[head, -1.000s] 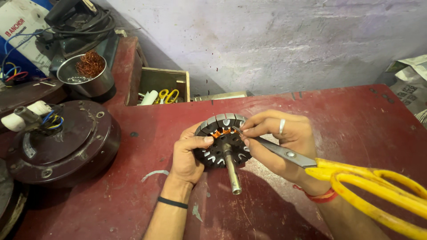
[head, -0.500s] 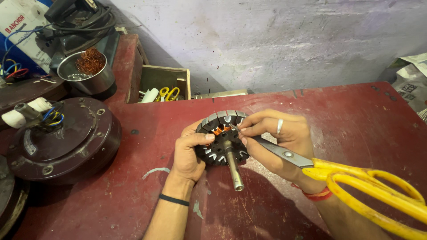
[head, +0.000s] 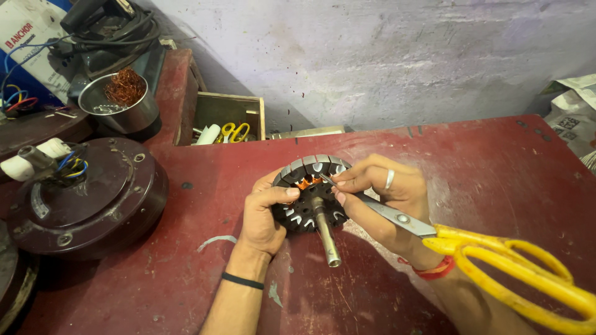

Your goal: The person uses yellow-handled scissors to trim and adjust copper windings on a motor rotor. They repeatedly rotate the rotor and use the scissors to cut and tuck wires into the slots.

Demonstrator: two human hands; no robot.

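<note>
- The stator [head: 310, 192] was a round, dark metal core with slotted teeth around its rim, pale insulation strips in the slots and a little orange-copper winding showing near its centre; a smooth steel shaft [head: 325, 231] stuck out of its middle toward the camera.
- It was held tilted just above the worn, scratched dark-red table [head: 496, 174], near the table's middle.
- The left hand [head: 264, 214] cupped the stator's left edge, thumb laid across the face and fingers curled behind, closed firmly on it; a black band circled the wrist.
- The right hand [head: 388, 198] was wrapped around the blades of the scissors [head: 447, 239], gripping them near the pivot with fingers closed, the steel tip pressed into a slot by the copper; a ring sat on one finger and a red thread on the wrist.
- The scissors had plain grey blades and large glossy yellow plastic loops that trailed off toward the lower right.
- At left stood a heavy, round, dark-brown motor housing [head: 93, 198] with coloured wires at its hub, and behind it a steel bowl [head: 121, 102] with a tangle of copper wire.
- An open wooden box [head: 226, 115] at the table's back edge held a second small yellow-handled pair.
- Compared with half a second before, the hands and stator kept nearly the same place and grip; the scissor tip remained at the same slot.
</note>
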